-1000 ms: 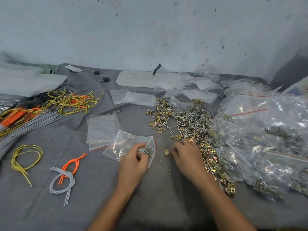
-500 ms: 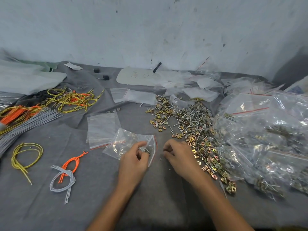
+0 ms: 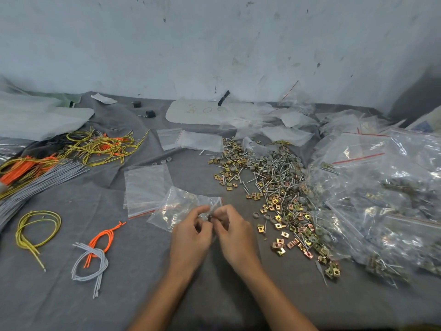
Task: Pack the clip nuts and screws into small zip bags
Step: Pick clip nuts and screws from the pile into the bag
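Observation:
A small clear zip bag [image 3: 181, 206] with a red seal line lies crumpled on the grey cloth just beyond my hands. My left hand [image 3: 191, 237] pinches its open mouth between thumb and fingers. My right hand [image 3: 232, 231] is right beside it, fingertips pinched on a small metal piece at the bag's mouth. A long heap of brass clip nuts [image 3: 286, 220] and silver screws [image 3: 269, 173] spreads to the right of my hands. Empty flat zip bags [image 3: 145, 187] lie to the left of the held bag.
Filled zip bags [image 3: 381, 199] pile up at the right. Yellow, orange and grey cords [image 3: 90, 254] lie at the left, with a bigger bundle [image 3: 100, 146] farther back. More empty bags [image 3: 191, 139] and a white board [image 3: 198, 113] sit near the wall.
My right hand left the clip nut heap and moved left to the bag's mouth, meeting my left hand. The left hand kept its hold on the bag.

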Available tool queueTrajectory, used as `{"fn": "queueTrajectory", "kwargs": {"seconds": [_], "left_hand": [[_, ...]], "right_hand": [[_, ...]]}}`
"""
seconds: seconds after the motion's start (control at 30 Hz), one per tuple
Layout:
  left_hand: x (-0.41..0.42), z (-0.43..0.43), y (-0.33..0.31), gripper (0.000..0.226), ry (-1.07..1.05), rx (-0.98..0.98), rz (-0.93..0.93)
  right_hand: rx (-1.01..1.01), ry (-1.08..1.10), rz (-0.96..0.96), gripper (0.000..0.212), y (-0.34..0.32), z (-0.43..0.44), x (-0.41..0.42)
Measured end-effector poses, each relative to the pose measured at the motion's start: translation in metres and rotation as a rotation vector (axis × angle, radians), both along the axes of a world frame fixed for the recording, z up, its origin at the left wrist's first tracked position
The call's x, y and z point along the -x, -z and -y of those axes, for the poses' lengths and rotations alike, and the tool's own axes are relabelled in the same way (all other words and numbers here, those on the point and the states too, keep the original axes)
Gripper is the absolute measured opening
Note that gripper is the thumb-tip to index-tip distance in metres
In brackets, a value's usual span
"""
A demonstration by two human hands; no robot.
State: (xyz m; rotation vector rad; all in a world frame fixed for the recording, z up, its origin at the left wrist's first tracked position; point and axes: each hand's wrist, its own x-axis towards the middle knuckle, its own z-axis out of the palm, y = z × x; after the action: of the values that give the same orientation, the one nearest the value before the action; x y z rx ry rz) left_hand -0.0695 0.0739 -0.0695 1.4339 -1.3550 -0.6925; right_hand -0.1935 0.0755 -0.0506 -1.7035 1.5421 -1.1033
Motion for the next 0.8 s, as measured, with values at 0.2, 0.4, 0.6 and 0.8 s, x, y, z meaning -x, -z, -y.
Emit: {"fn": "queueTrajectory", "kwargs": {"seconds": [0.2, 0.4, 0.6, 0.8], "left_hand": [[0.001, -0.001, -0.002, 0.040, 0.001, -0.005, 0.000], [0.000, -0.001, -0.002, 0.038, -0.003, -0.016, -0.011], [0.001, 0.000, -0.001, 0.036, 0.002, -0.014, -0.006], [0.001, -0.001, -0.001, 0.035, 0.011, -0.003, -0.014]], "right_hand": [[0.017, 0.002, -0.025, 0.011, -0.001, -0.006, 0.000], [0.086, -0.049, -0.038, 0.016, -0.002, -0.013, 0.013], [0.004, 0.126, -0.604, 0.019, -0.017, -0.008, 0.090], [-0.070, -0.018, -0.723, 0.025, -0.021, -0.007, 0.098]]}}
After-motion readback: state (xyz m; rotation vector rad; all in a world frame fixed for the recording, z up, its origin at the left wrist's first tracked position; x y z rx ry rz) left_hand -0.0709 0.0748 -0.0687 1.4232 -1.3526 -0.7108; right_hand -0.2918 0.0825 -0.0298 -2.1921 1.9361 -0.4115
